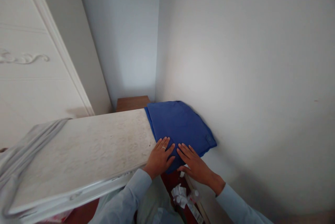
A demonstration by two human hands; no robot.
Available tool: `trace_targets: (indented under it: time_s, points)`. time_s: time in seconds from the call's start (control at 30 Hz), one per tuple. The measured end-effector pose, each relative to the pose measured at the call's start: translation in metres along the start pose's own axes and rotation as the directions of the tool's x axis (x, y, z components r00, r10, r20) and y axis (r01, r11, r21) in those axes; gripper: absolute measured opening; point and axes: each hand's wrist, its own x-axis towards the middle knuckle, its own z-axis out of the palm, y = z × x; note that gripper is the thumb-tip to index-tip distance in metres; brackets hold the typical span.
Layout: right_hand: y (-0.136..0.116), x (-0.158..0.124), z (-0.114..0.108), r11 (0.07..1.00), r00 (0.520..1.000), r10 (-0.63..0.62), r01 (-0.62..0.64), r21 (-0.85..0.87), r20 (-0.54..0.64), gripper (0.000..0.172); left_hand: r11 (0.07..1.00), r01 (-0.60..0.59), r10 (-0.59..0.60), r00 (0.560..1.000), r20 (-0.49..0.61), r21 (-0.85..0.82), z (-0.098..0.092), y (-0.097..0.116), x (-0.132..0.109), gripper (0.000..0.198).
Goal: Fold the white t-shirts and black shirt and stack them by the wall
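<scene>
A blue garment (178, 122) lies in layers over the right end of what looks like an ironing board (102, 143), at the frame's centre. Its upper surface appears mostly smooth already; the lower edge and buttoned right corner, past the board, seem left to arrange. The left hand (160, 157) and right hand (197, 167) press flat on it, fingers extended, slightly apart, gripping nothing.

No readable text, brand or number; faint marks on the pale board (99, 147) too indistinct.
</scene>
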Motion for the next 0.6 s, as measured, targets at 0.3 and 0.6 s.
trace_targets:
  time_s: [0.3,0.6]
  points:
    - [0.046,-0.042,0.005,0.977,0.975,0.215,-0.214,0.016,-0.053,0.067,1.000,0.016,-0.016,0.999,-0.029,0.015,0.000,0.005,-0.002,0.051]
    - [0.036,-0.065,0.032,0.937,0.938,0.347,-0.345,0.049,-0.019,0.073,0.995,0.062,-0.062,0.998,0.006,-0.076,-0.005,0.012,-0.005,0.052]
